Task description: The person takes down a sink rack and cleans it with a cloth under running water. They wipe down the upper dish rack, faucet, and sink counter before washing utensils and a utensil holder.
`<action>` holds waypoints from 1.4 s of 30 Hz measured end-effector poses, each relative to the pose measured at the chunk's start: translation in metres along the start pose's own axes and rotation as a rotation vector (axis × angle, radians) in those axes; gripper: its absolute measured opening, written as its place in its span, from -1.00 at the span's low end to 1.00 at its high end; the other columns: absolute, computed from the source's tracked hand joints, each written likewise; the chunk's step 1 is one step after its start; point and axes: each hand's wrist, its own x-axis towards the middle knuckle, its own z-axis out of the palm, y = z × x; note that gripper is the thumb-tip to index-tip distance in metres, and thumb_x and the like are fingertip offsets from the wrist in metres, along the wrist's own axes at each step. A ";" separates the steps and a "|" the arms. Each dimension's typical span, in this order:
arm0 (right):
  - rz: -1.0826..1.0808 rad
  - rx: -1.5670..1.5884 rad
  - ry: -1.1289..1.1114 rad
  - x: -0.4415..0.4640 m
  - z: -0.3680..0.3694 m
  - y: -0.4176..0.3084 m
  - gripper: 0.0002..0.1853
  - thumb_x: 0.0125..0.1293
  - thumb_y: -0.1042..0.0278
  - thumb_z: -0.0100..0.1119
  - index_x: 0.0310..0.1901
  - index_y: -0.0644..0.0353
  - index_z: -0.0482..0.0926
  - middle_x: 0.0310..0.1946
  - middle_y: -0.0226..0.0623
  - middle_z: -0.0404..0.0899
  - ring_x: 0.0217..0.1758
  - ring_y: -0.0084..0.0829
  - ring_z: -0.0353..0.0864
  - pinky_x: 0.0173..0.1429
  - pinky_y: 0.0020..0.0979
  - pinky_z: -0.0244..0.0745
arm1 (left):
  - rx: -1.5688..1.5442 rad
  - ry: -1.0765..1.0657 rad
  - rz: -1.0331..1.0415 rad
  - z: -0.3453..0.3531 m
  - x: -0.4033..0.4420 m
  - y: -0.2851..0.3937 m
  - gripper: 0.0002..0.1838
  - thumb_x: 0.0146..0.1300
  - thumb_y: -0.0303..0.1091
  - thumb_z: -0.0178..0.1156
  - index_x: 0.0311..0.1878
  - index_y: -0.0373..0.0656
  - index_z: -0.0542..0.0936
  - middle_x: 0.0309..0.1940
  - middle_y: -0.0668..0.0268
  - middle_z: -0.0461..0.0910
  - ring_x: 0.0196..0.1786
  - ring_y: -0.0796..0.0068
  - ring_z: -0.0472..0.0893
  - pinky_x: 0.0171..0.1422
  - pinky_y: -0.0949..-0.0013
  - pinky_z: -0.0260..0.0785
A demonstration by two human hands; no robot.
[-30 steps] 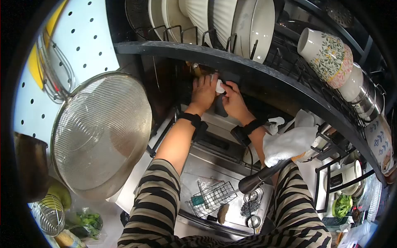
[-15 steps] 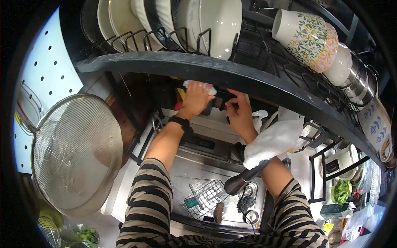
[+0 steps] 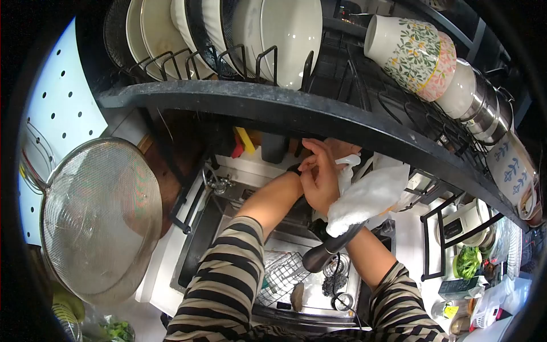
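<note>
My right hand (image 3: 320, 178) is raised beneath the front bar of the black dish rack (image 3: 273, 102). Its fingers are loosely bent and apart, and nothing shows in them. Behind it, my left hand (image 3: 343, 149) reaches across to the right, mostly hidden by the right hand, so its grip does not show. A white loop, perhaps a bag handle (image 3: 348, 161), lies close to the left hand. A bunched white bag or cloth (image 3: 373, 192) sits over the dark faucet (image 3: 327, 255), beside my right wrist.
Below is a metal sink (image 3: 199, 251) with a wire basket (image 3: 282, 276), a brown lump (image 3: 297, 296) and a scouring pad (image 3: 334, 283). A big mesh strainer (image 3: 102, 216) hangs at left. Plates (image 3: 290, 40) and a floral bowl (image 3: 419, 54) stand on the rack above.
My left hand has moved right, from beside the yellow and red items to behind my right hand. The white wad it held no longer shows there. My right hand has come slightly down and left.
</note>
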 end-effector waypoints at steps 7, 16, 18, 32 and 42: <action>0.065 0.090 -0.045 -0.006 -0.002 0.002 -0.41 -0.01 0.76 -0.16 0.16 0.24 0.26 0.09 -0.21 0.28 -0.26 -0.56 0.43 -0.19 -0.59 0.37 | 0.054 0.085 -0.014 0.001 -0.005 -0.004 -0.66 0.00 -0.30 0.09 -0.11 -0.15 0.48 -0.16 0.20 0.49 -0.04 0.14 0.44 0.11 0.22 0.23; 0.086 0.139 -0.104 -0.015 0.008 -0.006 -0.42 -0.03 0.75 -0.21 0.13 0.26 0.29 0.13 -0.20 0.22 -0.27 -0.51 0.43 -0.24 -0.56 0.39 | 0.381 -0.052 -0.212 -0.093 -0.075 -0.101 -0.75 0.03 -0.39 0.07 -0.17 -0.20 0.47 -0.24 0.21 0.44 -0.07 0.24 0.44 0.07 0.22 0.30; 0.100 0.127 -0.110 -0.018 0.010 -0.005 -0.43 -0.03 0.75 -0.22 0.12 0.27 0.29 0.13 -0.20 0.22 -0.27 -0.50 0.43 -0.25 -0.55 0.40 | 0.400 0.025 -0.239 -0.099 -0.077 -0.103 -0.75 0.03 -0.43 0.07 -0.17 -0.20 0.46 -0.21 0.20 0.43 -0.06 0.24 0.43 0.08 0.19 0.30; 0.281 0.049 -0.223 -0.063 0.005 0.008 -0.49 -0.02 0.74 -0.14 0.06 0.24 0.35 0.01 -0.25 0.32 -0.30 -0.52 0.48 -0.35 -0.57 0.36 | -0.271 0.357 -0.959 0.045 -0.117 0.007 -0.53 -0.08 -0.67 0.23 -0.03 -0.36 0.36 -0.14 0.00 0.22 -0.02 -0.01 0.33 0.07 0.22 0.25; 0.116 -0.042 -0.356 -0.086 -0.011 0.003 -0.62 0.01 0.73 -0.10 -0.10 0.20 0.49 0.01 -0.24 0.37 -0.35 -0.51 0.48 -0.37 -0.57 0.37 | -0.024 0.154 -0.668 0.122 -0.130 -0.016 -0.61 0.22 -0.49 -0.16 0.14 -0.26 0.35 0.14 0.01 0.34 0.23 0.06 0.30 0.32 0.24 0.13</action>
